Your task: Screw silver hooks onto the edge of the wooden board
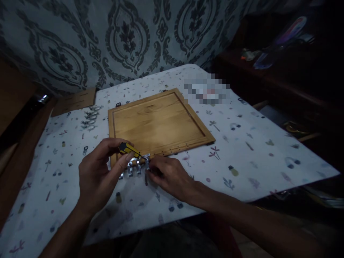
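Observation:
In my left hand (100, 170) is a small yellow-and-black screwdriver (130, 148), its tip slanting down to the right onto a metal hook at the board's front edge. My right hand (168, 175) pinches that silver metal hook (147, 163) from the right side. Several similar hooks (138, 167) sit in a row along the same edge, partly behind my left thumb. Beneath both hands lies the framed wooden board (158, 120), flat on the table, with small dark holes along its front rim. My fingertips hide part of the pinched hook.
More silver metal hooks (91, 117) lie in a cluster left of the board. A brown cardboard piece (73, 101) rests at the table's back left corner. A blurred-out item (206, 89) is at the back right. The patterned white tablecloth (242, 157) covers the table.

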The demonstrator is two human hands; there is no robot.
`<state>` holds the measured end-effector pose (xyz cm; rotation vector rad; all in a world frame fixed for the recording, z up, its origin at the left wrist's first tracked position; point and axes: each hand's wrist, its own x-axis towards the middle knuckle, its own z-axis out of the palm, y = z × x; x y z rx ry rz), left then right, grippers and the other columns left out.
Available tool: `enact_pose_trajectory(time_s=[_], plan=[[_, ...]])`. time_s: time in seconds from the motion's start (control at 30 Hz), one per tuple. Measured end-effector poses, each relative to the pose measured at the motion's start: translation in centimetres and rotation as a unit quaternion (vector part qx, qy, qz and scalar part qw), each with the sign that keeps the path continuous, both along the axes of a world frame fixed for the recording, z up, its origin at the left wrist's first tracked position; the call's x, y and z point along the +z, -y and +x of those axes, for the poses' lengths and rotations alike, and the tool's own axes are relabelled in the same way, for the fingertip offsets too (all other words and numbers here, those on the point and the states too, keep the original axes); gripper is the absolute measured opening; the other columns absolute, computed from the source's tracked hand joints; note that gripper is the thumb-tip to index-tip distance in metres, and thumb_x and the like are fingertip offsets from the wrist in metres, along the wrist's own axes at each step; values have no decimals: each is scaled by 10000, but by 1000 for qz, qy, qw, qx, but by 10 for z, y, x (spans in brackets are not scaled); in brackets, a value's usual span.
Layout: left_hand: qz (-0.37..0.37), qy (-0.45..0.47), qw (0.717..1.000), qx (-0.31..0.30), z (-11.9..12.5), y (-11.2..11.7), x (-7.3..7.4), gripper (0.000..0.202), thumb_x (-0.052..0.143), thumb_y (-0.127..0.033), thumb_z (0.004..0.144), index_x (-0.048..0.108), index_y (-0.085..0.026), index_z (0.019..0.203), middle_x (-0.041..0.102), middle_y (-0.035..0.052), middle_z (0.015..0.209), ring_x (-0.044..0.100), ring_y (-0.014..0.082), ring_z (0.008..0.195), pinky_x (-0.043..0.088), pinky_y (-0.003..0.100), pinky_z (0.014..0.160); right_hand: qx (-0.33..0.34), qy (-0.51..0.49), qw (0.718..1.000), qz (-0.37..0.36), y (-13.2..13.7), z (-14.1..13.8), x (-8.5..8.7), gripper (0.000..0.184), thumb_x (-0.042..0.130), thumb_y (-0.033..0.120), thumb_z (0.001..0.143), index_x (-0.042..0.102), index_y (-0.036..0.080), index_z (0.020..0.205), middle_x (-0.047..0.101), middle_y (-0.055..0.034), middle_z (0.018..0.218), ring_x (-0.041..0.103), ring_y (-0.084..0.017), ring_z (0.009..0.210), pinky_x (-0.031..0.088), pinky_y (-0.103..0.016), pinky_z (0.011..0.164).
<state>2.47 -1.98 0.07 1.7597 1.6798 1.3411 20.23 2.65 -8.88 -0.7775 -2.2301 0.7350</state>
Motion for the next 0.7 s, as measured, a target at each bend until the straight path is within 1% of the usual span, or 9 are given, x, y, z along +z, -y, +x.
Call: enact_pose_trajectory(time_s=[0.17, 0.27, 0.37, 0.53, 0.63, 0.7], plan=[[3, -14, 1000, -9, -1, 0, -1, 131, 672, -227, 842, 647, -258, 967, 669, -12, 950, 655, 157, 883, 549, 294, 811, -1, 4, 1000, 2, 0, 0, 0, 61, 588, 181, 868, 636, 148, 852, 670, -36, 749, 601, -136, 656, 443, -244, 594], [7, -33, 999, -16, -3, -1, -2, 163, 667, -205, 845, 638, -265, 994, 668, -9, 957, 647, 164, 921, 546, 303, 841, -3, 5, 1000, 3, 0, 0, 0, 65, 589, 185, 869, 638, 149, 845, 668, -38, 746, 596, -138, 651, 442, -249, 595], [11, -79, 997, -24, -4, -2, 0, 189, 661, -196, 852, 635, -267, 1026, 682, -16, 958, 652, 147, 905, 540, 275, 828, -4, 6, 1000, 3, 0, 0, -1, 78, 573, 183, 876, 640, 152, 854, 664, -35, 741, 596, -138, 652, 447, -248, 602], [23, -149, 988, -30, -3, -5, 6, 144, 610, -222, 891, 627, -232, 1034, 707, -12, 937, 679, 132, 845, 541, 237, 758, -10, 7, 1000, 9, 0, 0, -3, 64, 591, 189, 869, 647, 157, 868, 673, -43, 765, 594, -139, 661, 441, -245, 607], [40, -190, 980, -45, -2, -6, 9, 158, 591, -218, 902, 615, -226, 1058, 709, -16, 943, 675, 113, 818, 537, 206, 745, -10, 9, 1000, 7, 0, 0, -2, 55, 600, 178, 864, 649, 153, 858, 671, -44, 758, 592, -141, 662, 439, -245, 610], [47, -200, 977, -58, -2, -7, 10, 162, 579, -211, 908, 609, -222, 1068, 707, -15, 955, 670, 103, 818, 532, 192, 750, -9, 9, 1000, 3, 0, 0, -2, 61, 597, 181, 866, 648, 153, 848, 672, -42, 758, 591, -139, 657, 439, -244, 608]])
